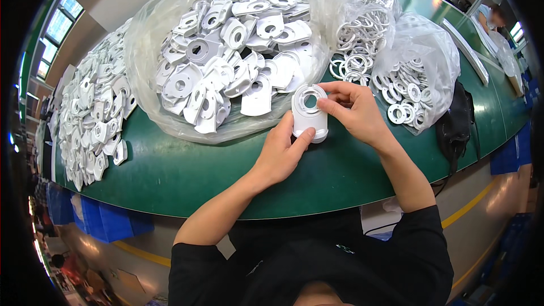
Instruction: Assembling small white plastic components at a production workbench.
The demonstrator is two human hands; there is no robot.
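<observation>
Over the green table I hold a white plastic housing [309, 122], rounded at its top with a round hole there. My left hand [281, 150] grips its lower part, with the thumb across the front near the bottom edge. At the upper right rim, my right hand [357, 110] has thumb and fingers closed around the ring-shaped part of the housing. Whether a separate ring sits in the hole I cannot tell. Just beyond my hands, an open clear plastic bag [226, 136] holds many similar white housings [256, 95].
More white parts [93, 130] are heaped at the table's left. Bags of larger white rings [362, 34] and smaller white rings [405, 88] lie to the right, beside a black bag [455, 124]. The green table's [187, 184] near edge curves before me. Another person [492, 18] is at the far right.
</observation>
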